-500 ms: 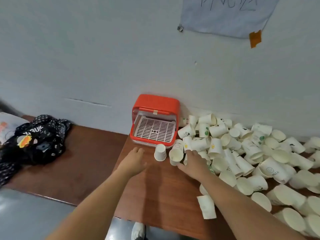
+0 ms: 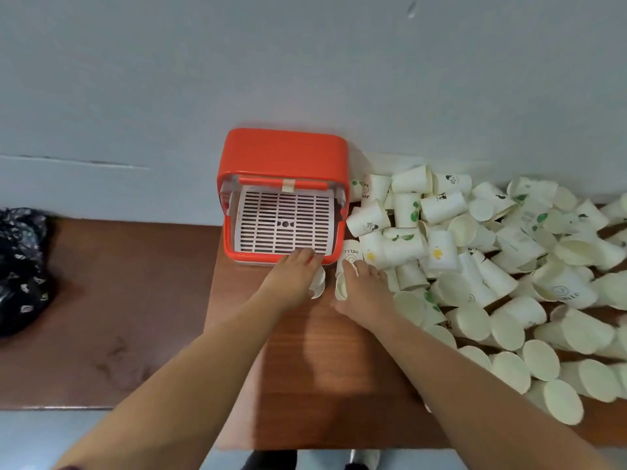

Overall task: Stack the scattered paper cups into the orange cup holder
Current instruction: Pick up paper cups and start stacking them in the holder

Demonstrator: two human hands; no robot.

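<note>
Left hand (image 2: 291,276) covers a paper cup (image 2: 318,284), grip indeterminate; right hand (image 2: 364,288) clasps a second cup (image 2: 341,286). Recommend nesting both, rims aligned, before entering the orange cup holder (image 2: 281,154).

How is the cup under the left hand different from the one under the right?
The left cup is mostly hidden beneath the left hand; the right cup lies sideways, mouth showing, under the right hand. The right cup reads HELLO; the left cup's print is unreadable. Both are white paper.

"HELLO" in dark letters on one paper cup (image 2: 351,252) beside the orange cup holder (image 2: 285,154)
</note>
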